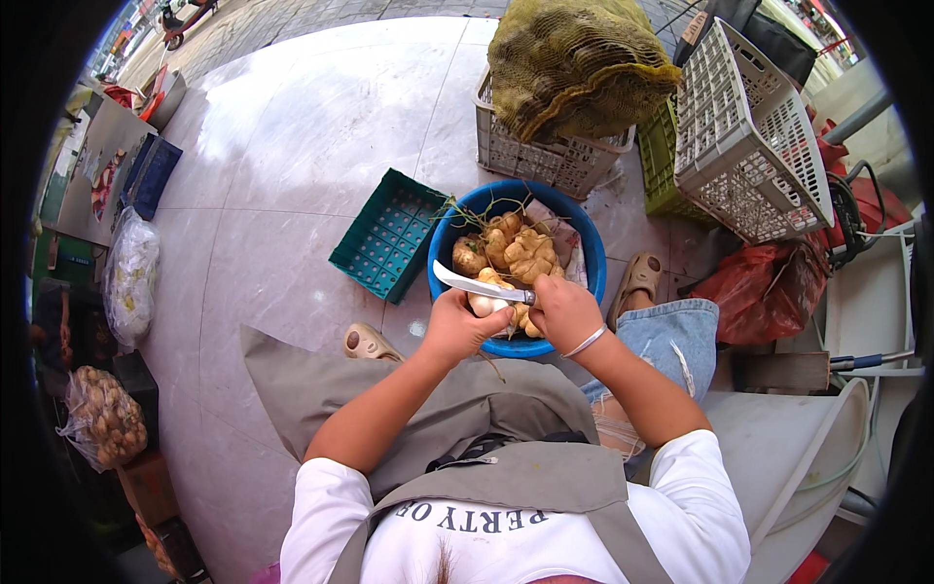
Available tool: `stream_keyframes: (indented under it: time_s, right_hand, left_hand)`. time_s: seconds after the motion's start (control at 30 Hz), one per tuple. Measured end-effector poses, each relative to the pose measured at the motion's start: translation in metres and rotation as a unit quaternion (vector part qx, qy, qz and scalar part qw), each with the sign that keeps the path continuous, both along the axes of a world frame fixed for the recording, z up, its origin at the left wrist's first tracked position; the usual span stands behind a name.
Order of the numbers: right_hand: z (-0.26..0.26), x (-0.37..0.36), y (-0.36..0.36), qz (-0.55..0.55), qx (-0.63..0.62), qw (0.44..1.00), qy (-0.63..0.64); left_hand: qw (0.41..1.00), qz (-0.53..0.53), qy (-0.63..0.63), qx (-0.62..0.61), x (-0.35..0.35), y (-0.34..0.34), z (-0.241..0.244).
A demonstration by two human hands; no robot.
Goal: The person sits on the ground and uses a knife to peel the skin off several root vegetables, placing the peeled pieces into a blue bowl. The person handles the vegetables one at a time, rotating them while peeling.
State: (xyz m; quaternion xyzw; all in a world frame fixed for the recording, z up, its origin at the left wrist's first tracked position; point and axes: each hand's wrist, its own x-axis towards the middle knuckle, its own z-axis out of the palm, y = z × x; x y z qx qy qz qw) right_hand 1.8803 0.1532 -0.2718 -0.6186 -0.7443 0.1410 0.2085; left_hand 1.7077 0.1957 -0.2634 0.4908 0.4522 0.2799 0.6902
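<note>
My right hand (570,309) grips the handle of a knife (478,283) with a broad, curved blade pointing left. In my left hand (458,325) is a partly peeled tuber, apparently a jicama (484,304), white where the skin is gone. The blade lies across the tuber's upper side; its exact contact is hard to see. Both hands are over the near part of a round blue tub (600,257). Inside it, lobed brown tubers (527,252) with thin green vines (478,216) rest beside a printed sheet (565,232).
A teal perforated crate (390,237) touches the tub's left. Beyond stands a grey crate (540,162) under a bulging mesh sack (580,62). Another grey crate (751,146) sits tilted at right, above a red plastic bag (762,292). Bagged produce (106,416) lines the left.
</note>
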Motion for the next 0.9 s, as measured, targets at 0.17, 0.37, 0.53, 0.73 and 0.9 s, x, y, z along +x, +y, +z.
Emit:
stream_keyframes:
  time_s: [0.17, 0.37, 0.53, 0.73, 0.9]
  right_hand:
    - [0.001, 0.001, 0.001, 0.008, -0.01, 1.0, 0.016]
    - [-0.008, -0.004, 0.002, 0.011, -0.049, 0.997, 0.052]
    - [-0.013, -0.003, 0.0, 0.002, -0.166, 0.965, 0.201]
    - [-0.012, -0.006, 0.004, -0.056, -0.234, 0.921, 0.306]
    - [-0.015, 0.005, 0.016, -0.099, -0.238, 0.828, 0.498]
  left_hand:
    - [0.999, -0.012, 0.026, 0.014, -0.003, 0.002, -0.001]
    - [0.996, -0.025, 0.073, 0.054, 0.0, 0.0, -0.001]
    - [0.993, -0.004, 0.092, 0.07, 0.0, 0.0, -0.004]
    - [0.992, -0.022, 0.099, 0.078, -0.002, 0.001, -0.008]
    - [0.991, -0.018, 0.074, 0.107, -0.004, -0.006, -0.001]
